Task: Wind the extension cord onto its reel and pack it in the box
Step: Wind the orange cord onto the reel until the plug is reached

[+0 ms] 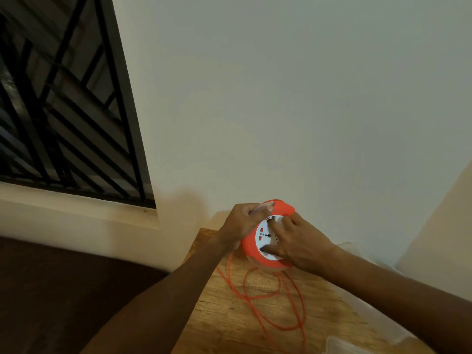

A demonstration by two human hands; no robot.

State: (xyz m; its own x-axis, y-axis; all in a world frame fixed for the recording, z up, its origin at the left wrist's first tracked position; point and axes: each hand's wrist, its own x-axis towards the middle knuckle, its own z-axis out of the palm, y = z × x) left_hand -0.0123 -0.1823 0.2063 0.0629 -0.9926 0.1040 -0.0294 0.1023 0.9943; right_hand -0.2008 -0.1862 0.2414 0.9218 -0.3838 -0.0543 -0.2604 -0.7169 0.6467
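Note:
An orange extension-cord reel [251, 247] with a white socket face [265, 237] is held up above a wooden table [219, 315]. My left hand [242, 223] grips the reel's upper left rim. My right hand [301, 245] lies over the white face, fingers pressed on it. Loose orange cord [275, 300] hangs from the reel's underside and lies in loops on the table. A clear plastic box [367, 307] stands at the right, partly behind my right forearm; part of it or its lid [350, 346] shows at the bottom edge.
A pale wall rises right behind the table. A barred window [63, 103] with a sill is at the left. Dark floor [63, 290] lies left of the table's edge.

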